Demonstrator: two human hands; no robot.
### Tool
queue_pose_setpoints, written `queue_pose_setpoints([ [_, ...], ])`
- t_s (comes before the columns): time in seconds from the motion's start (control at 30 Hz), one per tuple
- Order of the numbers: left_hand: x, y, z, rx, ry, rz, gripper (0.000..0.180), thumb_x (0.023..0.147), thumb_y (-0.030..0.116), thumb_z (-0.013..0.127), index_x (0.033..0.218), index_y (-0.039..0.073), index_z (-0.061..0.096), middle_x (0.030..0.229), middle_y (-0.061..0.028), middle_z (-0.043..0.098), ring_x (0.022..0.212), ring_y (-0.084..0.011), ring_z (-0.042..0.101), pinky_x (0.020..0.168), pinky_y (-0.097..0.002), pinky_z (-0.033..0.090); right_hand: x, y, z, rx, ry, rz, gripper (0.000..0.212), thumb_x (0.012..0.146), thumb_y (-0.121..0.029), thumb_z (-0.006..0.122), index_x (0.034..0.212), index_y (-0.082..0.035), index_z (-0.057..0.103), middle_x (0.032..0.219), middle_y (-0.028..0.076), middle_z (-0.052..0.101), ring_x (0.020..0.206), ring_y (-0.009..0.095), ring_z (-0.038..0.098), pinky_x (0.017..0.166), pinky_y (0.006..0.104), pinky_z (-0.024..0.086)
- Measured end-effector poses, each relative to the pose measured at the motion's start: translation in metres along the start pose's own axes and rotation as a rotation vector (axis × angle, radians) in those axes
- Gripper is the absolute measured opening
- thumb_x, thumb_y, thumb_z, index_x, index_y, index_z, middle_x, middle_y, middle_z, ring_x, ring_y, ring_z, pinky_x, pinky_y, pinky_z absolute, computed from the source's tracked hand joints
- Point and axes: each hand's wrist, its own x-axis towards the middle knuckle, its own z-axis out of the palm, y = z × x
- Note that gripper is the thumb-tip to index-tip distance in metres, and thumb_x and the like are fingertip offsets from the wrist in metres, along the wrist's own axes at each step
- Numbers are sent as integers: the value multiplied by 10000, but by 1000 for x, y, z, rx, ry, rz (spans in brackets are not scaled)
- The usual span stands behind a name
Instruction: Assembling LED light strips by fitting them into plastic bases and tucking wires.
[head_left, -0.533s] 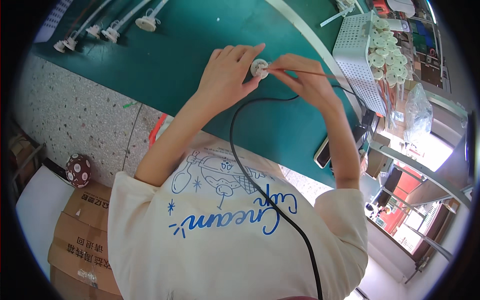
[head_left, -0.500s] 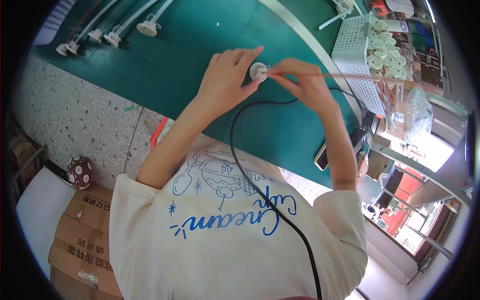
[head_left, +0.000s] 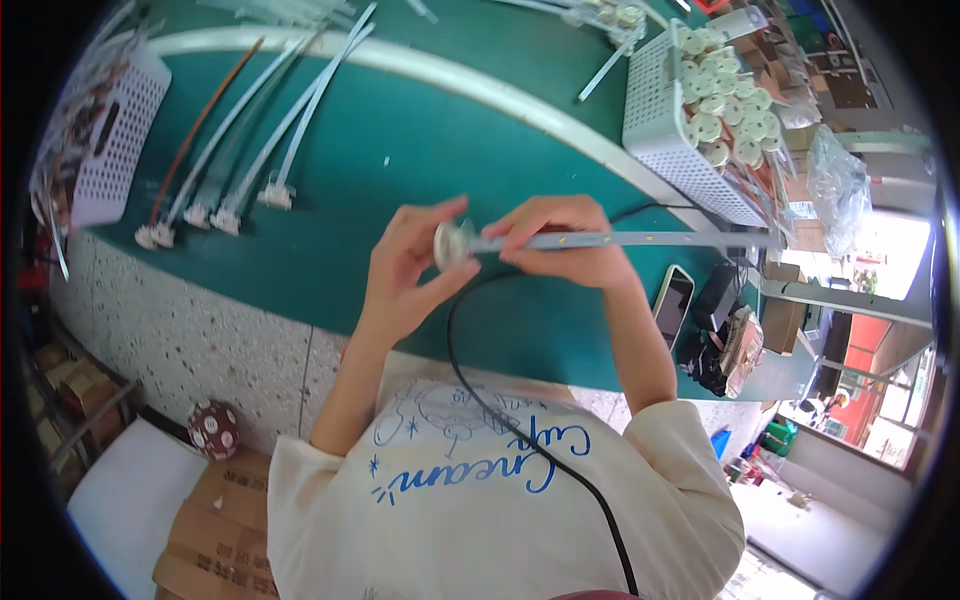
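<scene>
White perforated plastic shapes the left basket point(head_left: 125, 165), seen beyond the speckled floor point(head_left: 200, 290). Loose strips point(head_left: 328, 75) with white ends are laid across the green tabletop point(head_left: 440, 130). By the left hand point(head_left: 395, 275), thumb and fingers parted, a white disc point(head_left: 450, 245) is surrounded; whether it is gripped cannot be told. At that disc, a slim pale strip point(head_left: 650, 239) is pinched between the right hand's point(head_left: 575, 262) thumb and fingers. Farther right, a phone point(head_left: 675, 300) is laid down, and a 2nd basket point(head_left: 665, 130) is heaped with cream discs point(head_left: 730, 105).

White disc point(head_left: 447, 247), round, tilted on edge, at the left end of a pale strip point(head_left: 630, 240), slim, yellow-dotted, stretching right
</scene>
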Motion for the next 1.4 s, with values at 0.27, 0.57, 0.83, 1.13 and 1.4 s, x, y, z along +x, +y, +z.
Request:
queue_pose_setpoints([
  [0.27,-29,12,-52,530,375,58,344,627,-51,651,949,0,543,972,-78,412,828,-128,467,674,-219,413,48,27,-41,-332,-84,237,312,685,37,544,989,-32,528,978,127,558,824,230,576,697,297,464],
  [0.57,-56,22,-108,1189,782,168,292,741,54,605,1015,9,513,986,-88,417,816,-152,481,664,-239,414,79,125,-149,-1351,543,181,271,688,33,457,932,-57,532,971,174,514,843,310,531,706,367,446],
  [0.83,-39,24,-81,1350,698,287,412,745,143,599,1107,22,443,1130,-155,382,1055,-279,368,862,-368,321,85,19,-145,-1234,1058,-228,93,801,-86,482,872,-43,525,814,104,551,759,256,559,636,306,443],
  [1.13,-2,21,-29,1166,392,519,363,693,68,615,1036,26,502,1037,-148,442,976,-286,436,834,-366,363,18,-81,-98,-463,1028,-399,125,805,-7,428,918,35,463,819,121,553,733,149,528,697,241,425],
  [1.4,9,-11,17,961,65,241,533,668,109,640,1155,85,426,1037,-112,455,950,-269,447,803,-365,356,-38,-73,-67,-83,560,-229,154,755,12,382,907,2,406,766,150,517,669,151,462,634,252,374],
])
